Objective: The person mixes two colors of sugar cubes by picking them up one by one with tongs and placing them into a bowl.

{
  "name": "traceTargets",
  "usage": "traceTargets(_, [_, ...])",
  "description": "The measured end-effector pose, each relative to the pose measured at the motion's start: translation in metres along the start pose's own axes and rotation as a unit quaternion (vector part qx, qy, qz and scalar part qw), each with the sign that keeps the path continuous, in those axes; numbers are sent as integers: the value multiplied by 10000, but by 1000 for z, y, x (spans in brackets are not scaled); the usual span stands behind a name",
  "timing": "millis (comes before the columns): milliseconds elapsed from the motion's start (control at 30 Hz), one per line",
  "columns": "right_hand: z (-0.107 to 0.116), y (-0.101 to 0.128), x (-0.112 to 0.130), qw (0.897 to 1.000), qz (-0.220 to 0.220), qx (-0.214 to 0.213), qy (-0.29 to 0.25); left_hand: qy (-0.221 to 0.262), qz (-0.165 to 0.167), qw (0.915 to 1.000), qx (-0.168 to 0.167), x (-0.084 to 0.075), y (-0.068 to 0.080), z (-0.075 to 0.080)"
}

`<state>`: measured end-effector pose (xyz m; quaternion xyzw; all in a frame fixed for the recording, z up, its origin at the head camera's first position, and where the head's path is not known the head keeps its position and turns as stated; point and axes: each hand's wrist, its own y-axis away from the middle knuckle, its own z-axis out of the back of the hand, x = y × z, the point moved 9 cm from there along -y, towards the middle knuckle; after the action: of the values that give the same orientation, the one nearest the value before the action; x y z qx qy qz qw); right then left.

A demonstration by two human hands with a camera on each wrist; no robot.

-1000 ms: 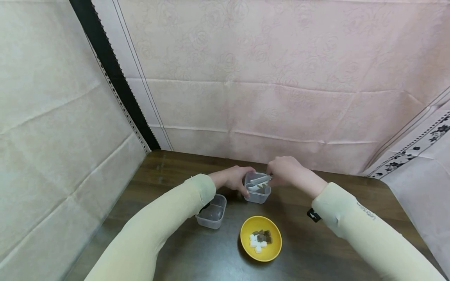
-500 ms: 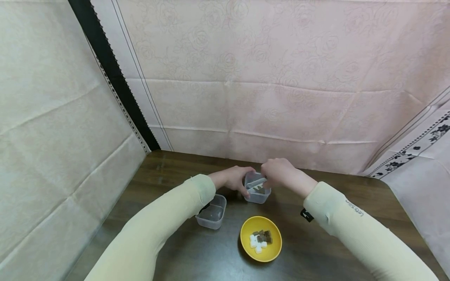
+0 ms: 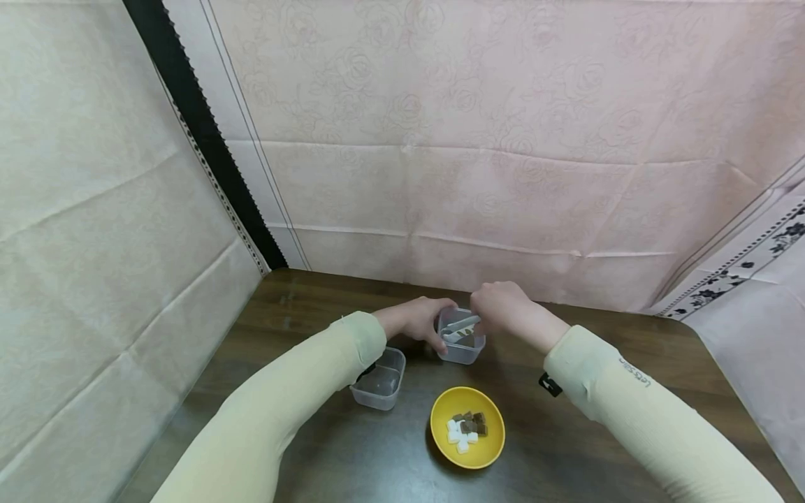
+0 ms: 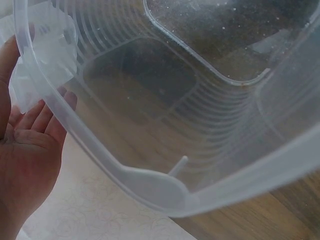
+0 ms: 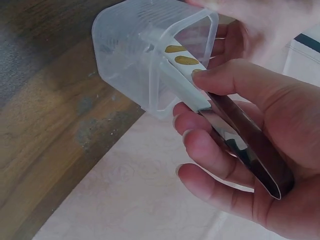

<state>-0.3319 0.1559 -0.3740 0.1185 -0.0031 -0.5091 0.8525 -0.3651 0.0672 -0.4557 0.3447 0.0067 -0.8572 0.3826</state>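
My left hand grips a small clear plastic container at the back of the table, thumb on the near side. In the left wrist view, that hand spreads along the container. With my right hand I hold metal tongs with pale plastic tips, thumb on one arm and fingers under the other. The tips reach inside the container, slightly apart; what lies at their ends is blurred by the plastic wall.
A second clear container stands under my left wrist and fills much of the left wrist view. Nearer me, a yellow bowl holds several white cubes and brown cubes. Cloth hangs behind the table.
My right hand has shifted left with the tongs, deeper over the container, then slightly back. The tongs' arms came together and stand a little apart now. The left hand has stayed put.
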Motion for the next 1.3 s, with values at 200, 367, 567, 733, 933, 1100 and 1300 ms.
traceTargets(200, [5,3,-2,9997,21,-6,-237,-14,24,10000,-13,3,-3,-1])
traceTargets(367, [5,3,1,9990,152,142,-384,-2,-1,10000,-16,3,-2,0])
traceTargets(567, [0,-1,8,9991,217,259,-263,-53,-60,10000,20,1,-1,0])
traceTargets(733, [-4,-4,9,9995,138,262,-99,-53,-70,10000,26,1,-1,-1])
traceTargets(933, [-6,-7,3,9999,-13,152,13,-95,-31,9999,4,2,-3,-1])
traceTargets(1100, [-7,-7,0,9997,-67,236,63,-69,-67,10000,-10,2,-2,-1])
traceTargets(1300, [-5,-4,-5,9998,-58,185,-11,-52,-125,9999,-24,1,-1,0])
